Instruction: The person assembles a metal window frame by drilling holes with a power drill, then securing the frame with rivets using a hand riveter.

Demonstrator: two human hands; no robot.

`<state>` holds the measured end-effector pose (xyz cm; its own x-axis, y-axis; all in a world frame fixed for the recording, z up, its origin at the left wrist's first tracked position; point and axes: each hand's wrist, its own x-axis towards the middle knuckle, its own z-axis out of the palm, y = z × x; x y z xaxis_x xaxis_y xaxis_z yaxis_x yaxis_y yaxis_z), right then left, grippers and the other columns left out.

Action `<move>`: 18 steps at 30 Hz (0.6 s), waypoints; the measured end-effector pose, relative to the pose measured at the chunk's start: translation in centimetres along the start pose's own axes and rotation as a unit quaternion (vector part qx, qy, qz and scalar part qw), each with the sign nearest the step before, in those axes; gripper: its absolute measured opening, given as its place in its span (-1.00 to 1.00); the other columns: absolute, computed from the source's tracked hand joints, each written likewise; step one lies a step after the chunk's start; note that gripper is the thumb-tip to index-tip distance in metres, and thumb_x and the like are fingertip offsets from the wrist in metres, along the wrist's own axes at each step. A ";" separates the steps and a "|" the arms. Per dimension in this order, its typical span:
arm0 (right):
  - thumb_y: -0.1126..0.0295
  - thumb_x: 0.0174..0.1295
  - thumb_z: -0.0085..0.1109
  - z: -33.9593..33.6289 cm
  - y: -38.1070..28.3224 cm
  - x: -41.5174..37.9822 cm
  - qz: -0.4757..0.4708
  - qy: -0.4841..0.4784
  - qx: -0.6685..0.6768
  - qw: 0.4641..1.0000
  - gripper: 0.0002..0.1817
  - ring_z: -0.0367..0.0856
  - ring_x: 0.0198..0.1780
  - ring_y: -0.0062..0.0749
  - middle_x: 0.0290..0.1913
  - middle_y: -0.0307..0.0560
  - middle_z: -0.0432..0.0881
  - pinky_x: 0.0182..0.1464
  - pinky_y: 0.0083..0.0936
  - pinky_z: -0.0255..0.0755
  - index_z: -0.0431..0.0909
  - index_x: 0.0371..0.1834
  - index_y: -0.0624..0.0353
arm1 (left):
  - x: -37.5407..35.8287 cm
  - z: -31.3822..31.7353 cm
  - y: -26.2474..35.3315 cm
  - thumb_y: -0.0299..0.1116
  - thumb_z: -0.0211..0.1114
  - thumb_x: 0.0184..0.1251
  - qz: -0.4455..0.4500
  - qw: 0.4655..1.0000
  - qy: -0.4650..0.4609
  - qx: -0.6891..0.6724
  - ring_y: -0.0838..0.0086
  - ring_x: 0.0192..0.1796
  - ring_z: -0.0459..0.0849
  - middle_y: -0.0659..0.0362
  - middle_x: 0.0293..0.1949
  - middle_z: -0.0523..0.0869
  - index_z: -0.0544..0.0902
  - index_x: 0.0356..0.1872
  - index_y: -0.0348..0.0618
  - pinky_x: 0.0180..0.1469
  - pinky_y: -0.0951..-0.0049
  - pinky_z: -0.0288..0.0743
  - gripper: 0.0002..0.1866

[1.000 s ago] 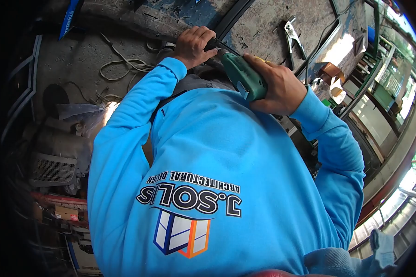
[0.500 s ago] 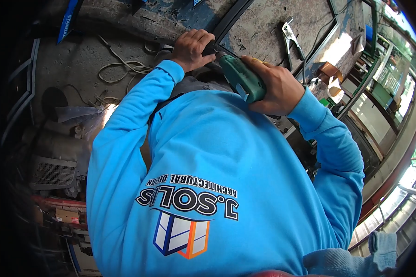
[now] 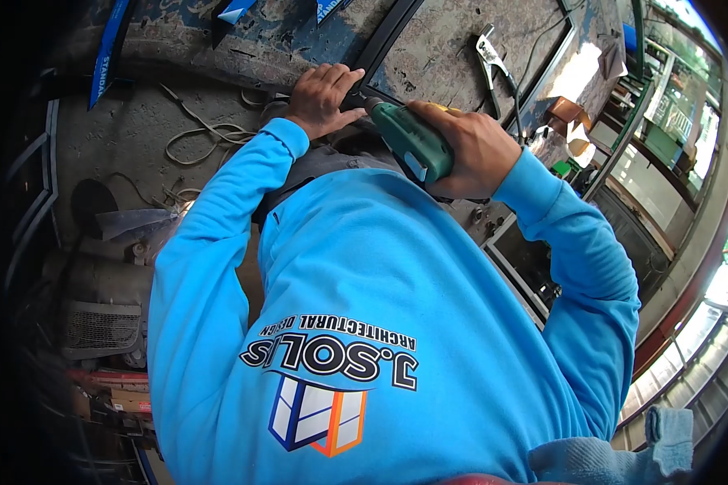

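Green drill (image 3: 413,139) sits clamped in the right hand (image 3: 476,152) by the counter (image 3: 437,61) edge; the left hand (image 3: 323,101) has fingers closed on the black frame (image 3: 384,42); open room separates it from pliers (image 3: 488,55).

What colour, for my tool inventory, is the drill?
The drill is mostly dark green, best seen in the head view.

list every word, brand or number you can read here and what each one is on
"J.SOLIS" – blue shirt, chest print, upside down in this view
"ARCHITECTURAL DESIGN" – same shirt, beside the name
"STANDA", ending unclear – blue strip at upper left
"STANDA", with smaller letters next to it unclear – blue piece at top edge
Too small to read: the red label on the cardboard box
No text can be made out on the green drill
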<state>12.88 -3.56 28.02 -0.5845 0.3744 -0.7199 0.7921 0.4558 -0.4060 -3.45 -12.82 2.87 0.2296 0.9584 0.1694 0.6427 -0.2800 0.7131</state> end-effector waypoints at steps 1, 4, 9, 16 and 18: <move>0.25 -0.27 0.36 -0.1 0.3 0.2 -0.008 0.003 0.023 1.000 -0.09 0.71 -0.20 0.09 -0.14 0.29 0.68 -0.07 -0.16 0.61 0.36 0.32 0.29 | 0.0 0.0 0.0 -0.07 0.58 -0.09 0.002 1.000 0.003 -0.001 0.30 0.05 0.58 0.19 -0.01 0.56 0.53 0.22 -0.01 0.13 0.27 0.50 -0.25; 0.19 -0.26 0.38 -1.0 0.7 0.5 -0.001 -0.005 0.042 0.999 -0.11 0.70 -0.20 0.13 -0.19 0.30 0.68 -0.08 -0.15 0.61 0.40 0.29 0.28 | -0.1 0.2 -0.2 0.00 0.57 -0.08 0.011 1.000 0.016 0.004 0.30 0.03 0.57 0.19 -0.03 0.56 0.55 0.20 -0.01 0.10 0.27 0.50 -0.25; 0.15 -0.27 0.41 -1.1 1.8 0.6 -0.021 -0.011 0.036 0.999 -0.13 0.70 -0.20 0.13 -0.20 0.31 0.68 -0.07 -0.16 0.60 0.44 0.25 0.28 | 0.0 0.3 -0.2 0.07 0.55 -0.05 0.014 1.000 0.024 0.008 0.29 0.02 0.57 0.19 -0.04 0.55 0.56 0.18 -0.02 0.09 0.27 0.49 -0.26; 0.23 -0.35 0.38 -0.5 1.2 0.9 -0.019 -0.007 0.023 1.000 -0.05 0.73 -0.19 0.08 -0.15 0.26 0.70 -0.03 -0.19 0.62 0.39 0.31 0.27 | -0.2 0.1 0.1 -0.01 0.59 -0.11 0.002 1.000 0.013 0.012 0.30 0.04 0.56 0.20 -0.03 0.54 0.54 0.20 0.01 0.11 0.28 0.49 -0.23; 0.23 -0.34 0.37 -0.7 1.0 1.1 -0.011 -0.009 0.021 1.000 -0.06 0.73 -0.20 0.07 -0.18 0.26 0.70 -0.04 -0.20 0.63 0.39 0.31 0.28 | 0.0 0.0 0.2 -0.09 0.61 -0.16 -0.004 1.000 0.009 0.005 0.30 0.05 0.55 0.20 -0.02 0.54 0.52 0.22 0.03 0.12 0.28 0.50 -0.21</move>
<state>12.94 -2.17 27.21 -0.5991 0.3493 -0.7205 0.7857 0.4296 -0.4451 -3.33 -12.92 2.99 0.2113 0.9615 0.1756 0.6520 -0.2725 0.7076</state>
